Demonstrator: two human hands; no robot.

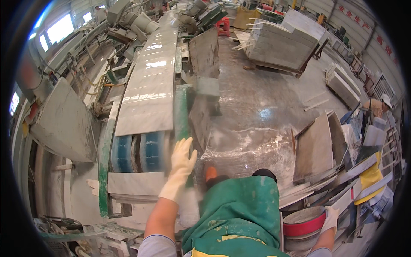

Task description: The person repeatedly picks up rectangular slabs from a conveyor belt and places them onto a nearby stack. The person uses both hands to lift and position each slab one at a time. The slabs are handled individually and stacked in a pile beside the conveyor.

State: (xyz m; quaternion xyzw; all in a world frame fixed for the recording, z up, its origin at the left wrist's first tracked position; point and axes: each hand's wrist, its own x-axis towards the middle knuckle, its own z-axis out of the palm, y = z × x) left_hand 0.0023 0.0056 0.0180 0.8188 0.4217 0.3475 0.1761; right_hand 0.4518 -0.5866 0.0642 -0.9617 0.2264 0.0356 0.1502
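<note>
My left hand (pixel 183 162), in a cream rubber glove, lies with fingers stretched forward over the green side rail (pixel 182 112) of a roller conveyor. Beside it, a long polished white-grey stone slab (pixel 145 103) rests on the conveyor, its near end just short of two blue rollers (pixel 152 150). At the lower right my right hand (pixel 329 220), also gloved, is by the rim of a round drum with a red band (pixel 304 227). Its fingers are partly hidden, and whether they grip anything does not show. A pale stone strip (pixel 136 183) crosses the conveyor's near end.
Stacked white slabs (pixel 280 47) stand on a rack at the back right. Brown-grey panels (pixel 314 150) lean on the right near offcuts and a yellow cloth (pixel 369 182). The floor (pixel 257 107) is wet. A person in a white helmet (pixel 386 100) is at the far right.
</note>
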